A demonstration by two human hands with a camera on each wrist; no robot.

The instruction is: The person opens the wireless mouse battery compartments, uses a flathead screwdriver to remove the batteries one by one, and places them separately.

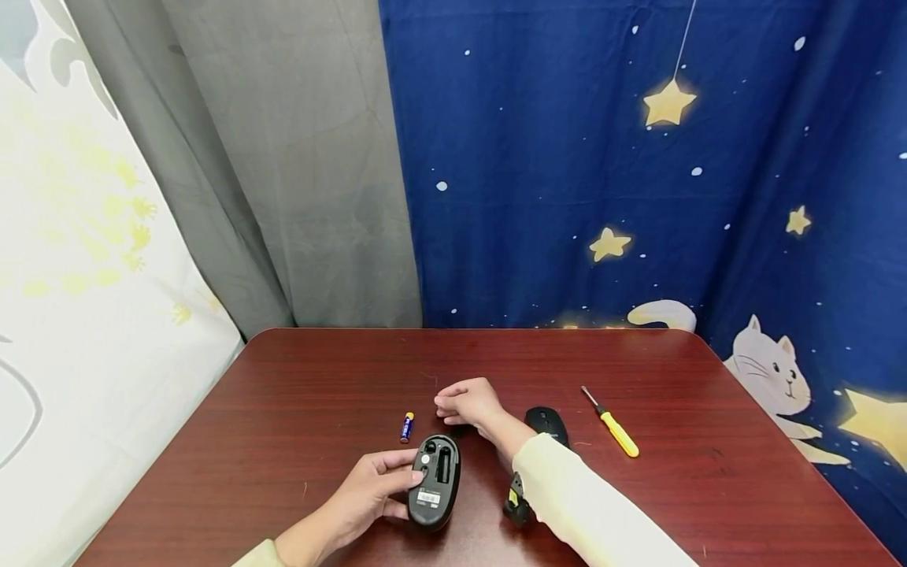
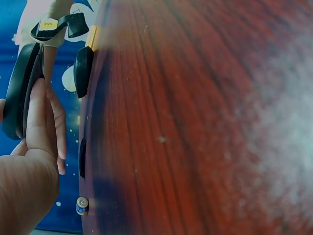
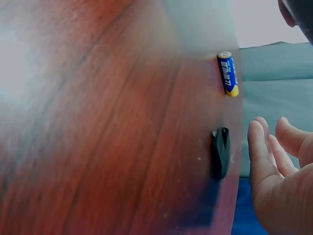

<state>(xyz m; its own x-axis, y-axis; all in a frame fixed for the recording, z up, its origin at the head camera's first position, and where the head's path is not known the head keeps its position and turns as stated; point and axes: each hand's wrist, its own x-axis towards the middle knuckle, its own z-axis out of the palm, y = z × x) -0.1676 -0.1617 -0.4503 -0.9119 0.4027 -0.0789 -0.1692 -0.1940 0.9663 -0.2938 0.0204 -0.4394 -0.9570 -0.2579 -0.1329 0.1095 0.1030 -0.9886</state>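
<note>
My left hand (image 1: 372, 492) grips a black computer mouse (image 1: 434, 512) by its side, thumb on the underside, which faces up. A long dark battery slot stands uncovered in it. Beyond the mouse, my right hand (image 1: 471, 403) hovers over the table with fingers loosely bent and nothing between them. Below that hand, in the right wrist view, lies a small black cover-like piece (image 3: 221, 153), mostly hidden in the head view. A blue and yellow battery (image 1: 407, 427) lies on the table just past the held mouse.
A second black mouse (image 1: 546, 424) rests on the table beside my right forearm, partly behind the sleeve. Farther right lies a screwdriver (image 1: 618, 433) with a yellow handle. A black camera mount (image 1: 517, 504) is strapped at my right wrist. Curtains (image 1: 340, 197) hang behind the dark red table (image 1: 319, 378).
</note>
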